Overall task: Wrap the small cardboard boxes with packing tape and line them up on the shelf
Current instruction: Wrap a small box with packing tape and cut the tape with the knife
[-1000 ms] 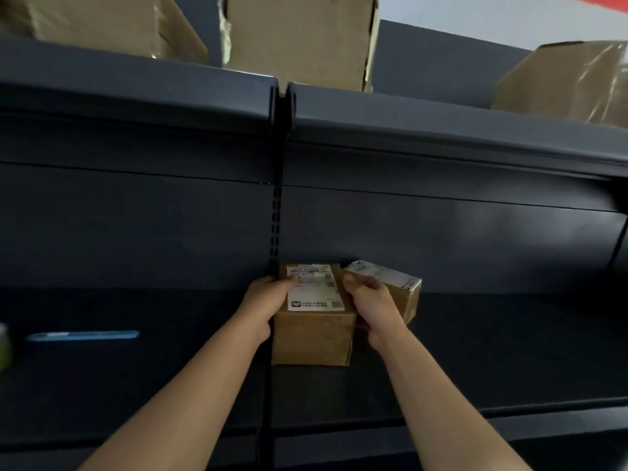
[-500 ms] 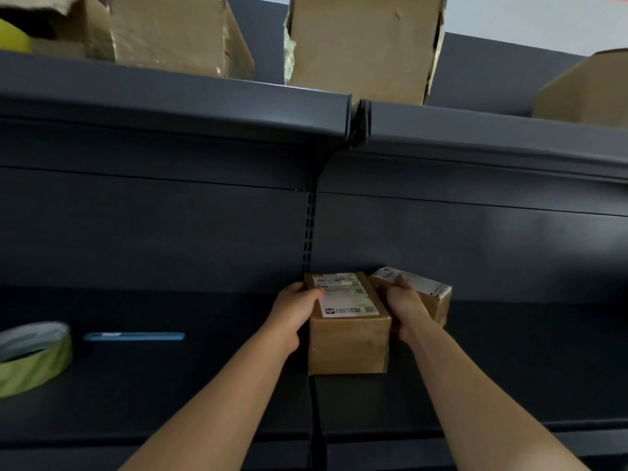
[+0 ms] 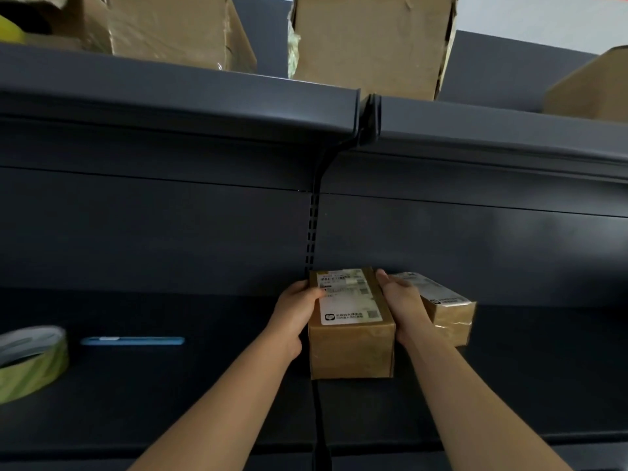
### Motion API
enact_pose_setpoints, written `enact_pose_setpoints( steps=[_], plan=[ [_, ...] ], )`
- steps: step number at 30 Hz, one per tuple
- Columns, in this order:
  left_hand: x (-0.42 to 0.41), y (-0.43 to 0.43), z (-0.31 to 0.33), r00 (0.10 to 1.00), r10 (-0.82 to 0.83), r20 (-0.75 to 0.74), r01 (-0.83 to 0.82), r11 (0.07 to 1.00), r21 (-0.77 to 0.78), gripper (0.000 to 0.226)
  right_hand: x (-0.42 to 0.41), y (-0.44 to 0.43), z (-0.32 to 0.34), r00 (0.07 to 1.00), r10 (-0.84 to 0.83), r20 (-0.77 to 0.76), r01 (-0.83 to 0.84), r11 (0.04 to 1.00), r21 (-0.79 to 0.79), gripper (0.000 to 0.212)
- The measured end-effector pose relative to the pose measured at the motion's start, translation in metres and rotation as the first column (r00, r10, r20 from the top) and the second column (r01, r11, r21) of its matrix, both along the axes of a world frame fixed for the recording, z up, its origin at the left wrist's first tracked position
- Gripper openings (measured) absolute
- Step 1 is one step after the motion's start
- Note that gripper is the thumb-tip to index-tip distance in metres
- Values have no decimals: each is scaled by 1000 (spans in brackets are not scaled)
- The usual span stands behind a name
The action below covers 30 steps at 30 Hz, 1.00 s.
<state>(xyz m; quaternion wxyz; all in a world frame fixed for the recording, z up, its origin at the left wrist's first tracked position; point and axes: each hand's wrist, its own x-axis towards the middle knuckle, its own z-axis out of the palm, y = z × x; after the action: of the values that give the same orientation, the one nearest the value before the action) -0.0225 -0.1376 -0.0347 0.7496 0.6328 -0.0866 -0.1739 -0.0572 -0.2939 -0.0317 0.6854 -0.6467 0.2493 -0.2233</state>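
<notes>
Now we are holding the labelled cardboard box [image 3: 350,348] on the dark shelf [image 3: 204,402], far back by the wall. Our left hand [image 3: 294,316] is curling round its left side, and our right hand [image 3: 404,307] is gripping its right side, just beside the smaller box [image 3: 448,317].

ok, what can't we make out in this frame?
Head view only.
- Tape roll: cut off by the left edge.
- Second box: left part hidden behind the right hand.
- Held box label: print too small, blurred.
- Top-shelf cartons: tops cut off by the upper edge.
</notes>
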Motion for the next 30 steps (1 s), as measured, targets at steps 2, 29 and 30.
enact_pose_setpoints(
  steps=[2,29,30],
  plan=[
    [1,1,3,999,15,40,-13,999,-33,26,3,1,7,999,-11,31,12,999,-36,20],
    [28,97,9,917,380,122,-334,897,-291,36,38,98,19,953,186,239,-187,982,-16,10],
    [27,99,9,926,357,122,-311,906,-286,33,38,100,19,953,184,243,-188,982,-8,11]
  ],
)
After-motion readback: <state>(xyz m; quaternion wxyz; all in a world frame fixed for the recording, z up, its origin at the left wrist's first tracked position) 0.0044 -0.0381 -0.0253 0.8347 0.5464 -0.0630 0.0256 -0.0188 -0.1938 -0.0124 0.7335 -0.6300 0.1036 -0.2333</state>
